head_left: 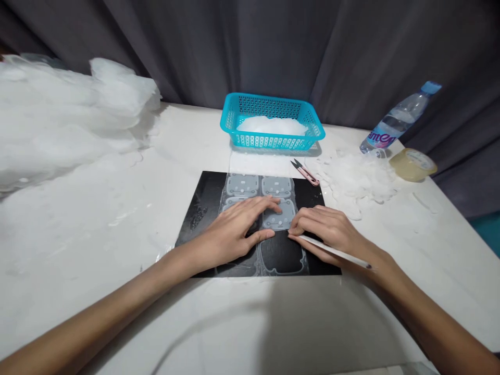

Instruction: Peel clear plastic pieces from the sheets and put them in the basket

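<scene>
L hand lies open & flat on the clear sheet. The sheet sits on a black mat, mid-table. R hand pinches a thin white stick, tip at the sheet. The bottle label has pink letters, too blurry to read.

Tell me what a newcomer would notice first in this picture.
First, the hands at the centre: the left hand presses flat on a clear sheet over a black mat, and the right hand holds a thin white tool beside it. Behind them stands a turquoise basket, and a big white pile lies at far left.
</scene>
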A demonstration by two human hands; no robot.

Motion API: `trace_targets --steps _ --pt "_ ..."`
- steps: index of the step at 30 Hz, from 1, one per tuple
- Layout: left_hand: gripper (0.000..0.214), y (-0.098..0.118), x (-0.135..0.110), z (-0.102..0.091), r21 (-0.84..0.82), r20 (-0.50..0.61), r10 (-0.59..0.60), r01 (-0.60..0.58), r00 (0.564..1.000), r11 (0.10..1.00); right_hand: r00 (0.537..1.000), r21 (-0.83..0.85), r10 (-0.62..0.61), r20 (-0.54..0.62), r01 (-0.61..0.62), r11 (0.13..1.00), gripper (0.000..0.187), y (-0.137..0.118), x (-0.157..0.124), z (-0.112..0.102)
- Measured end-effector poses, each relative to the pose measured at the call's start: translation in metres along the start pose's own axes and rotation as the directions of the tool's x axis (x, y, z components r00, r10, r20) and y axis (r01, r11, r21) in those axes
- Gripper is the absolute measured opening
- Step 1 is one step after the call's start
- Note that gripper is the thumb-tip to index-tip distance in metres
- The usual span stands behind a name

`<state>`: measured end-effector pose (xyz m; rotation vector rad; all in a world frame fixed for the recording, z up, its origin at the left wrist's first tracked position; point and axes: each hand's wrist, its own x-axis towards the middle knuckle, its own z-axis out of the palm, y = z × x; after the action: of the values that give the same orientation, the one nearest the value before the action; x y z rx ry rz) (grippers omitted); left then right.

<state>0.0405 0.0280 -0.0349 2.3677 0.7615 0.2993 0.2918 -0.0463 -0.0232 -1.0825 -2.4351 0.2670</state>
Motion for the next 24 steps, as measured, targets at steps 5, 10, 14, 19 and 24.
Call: trace_targets --steps 5,10,14,19,24 --pt "0.042 0.0 0.0 0.0 -0.013 0.001 0.001 -0.001 1.0 1.0 0.998 -0.004 -0.047 -0.033 0.047 0.999 0.015 0.0 0.003 0.008" --pt "0.043 -0.001 0.0 0.001 -0.02 -0.003 -0.004 0.004 1.0 1.0 0.999 -0.008 -0.037 -0.024 0.037 0.999 0.012 0.001 0.004 0.015" --pt "0.046 -0.002 0.0 0.002 -0.027 -0.001 0.006 -0.006 1.0 1.0 0.998 -0.01 0.001 -0.059 -0.002 1.0 0.019 -0.002 0.003 0.014" --pt "0.041 0.005 -0.004 0.002 -0.037 -0.115 0.019 -0.023 0.993 0.999 0.999 -0.147 -0.043 -0.013 0.04 0.988 0.022 -0.007 0.004 0.012" --pt "0.024 0.018 -0.014 0.004 0.191 -0.245 -0.023 0.071 0.969 0.979 0.99 -0.307 -0.142 -0.011 0.131 0.943 0.017 -0.008 0.005 0.011"
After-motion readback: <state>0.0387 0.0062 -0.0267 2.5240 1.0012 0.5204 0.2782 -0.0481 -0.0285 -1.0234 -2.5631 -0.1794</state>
